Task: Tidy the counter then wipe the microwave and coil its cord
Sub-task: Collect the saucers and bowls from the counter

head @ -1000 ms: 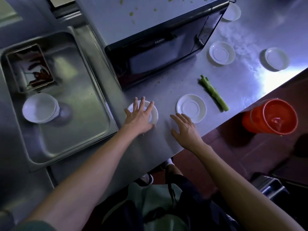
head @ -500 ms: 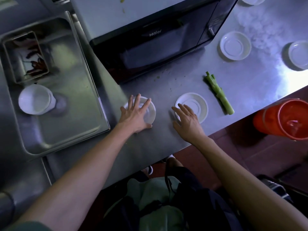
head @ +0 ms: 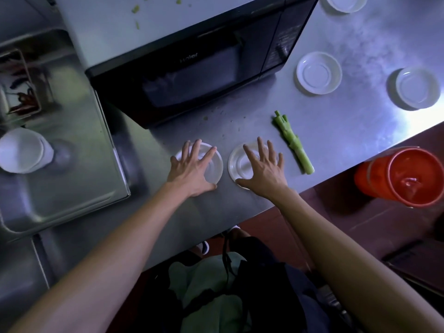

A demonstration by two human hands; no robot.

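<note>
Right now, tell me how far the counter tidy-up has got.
Barely begun. Done: nothing visibly cleared. In hand: the left hand lies spread on one saucer, the right hand on the next saucer. Left: three more saucers by the microwave, the green stalk, the green scraps on the microwave's top, then wiping. Its cord is not in view.
</note>
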